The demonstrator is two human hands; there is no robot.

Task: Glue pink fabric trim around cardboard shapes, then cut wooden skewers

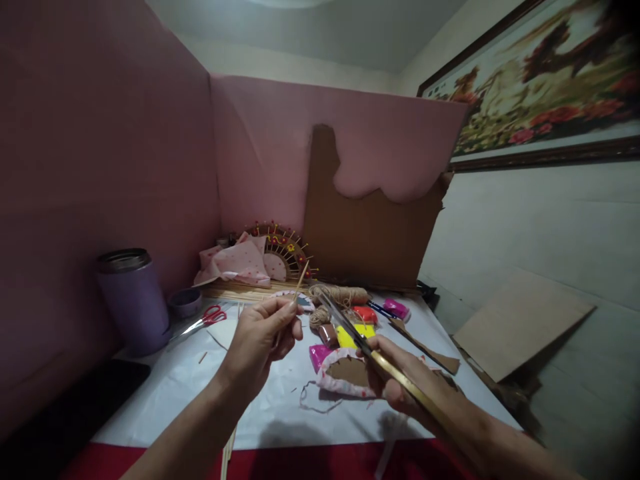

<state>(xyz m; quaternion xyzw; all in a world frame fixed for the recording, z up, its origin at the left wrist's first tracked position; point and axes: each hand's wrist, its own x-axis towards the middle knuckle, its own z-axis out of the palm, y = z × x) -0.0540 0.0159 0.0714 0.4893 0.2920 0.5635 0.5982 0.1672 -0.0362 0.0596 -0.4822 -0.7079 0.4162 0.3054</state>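
My left hand (263, 330) pinches a short, thin wooden stick (302, 279), which points up and to the right. In my right hand (410, 367) is a pair of long scissors (350, 325) with dark metal blades and a gold-coloured handle. The blades reach up and left, close to the stick, and look apart from it. Below them on the table lies a padded oval ring (331, 385) of pale patterned fabric around brown card, partly hidden by my right hand. Yellow (356, 335) and magenta (319, 356) packets lie just behind it.
Red-handled scissors (214, 315), a purple tumbler (131, 300) and a tape roll (185, 302) stand or lie at left. Behind are a twine roll (345, 295), pink fabric (237, 260) and a decorated half-round fan shape (295, 248). Pink and brown boards (370, 233) wall the back.
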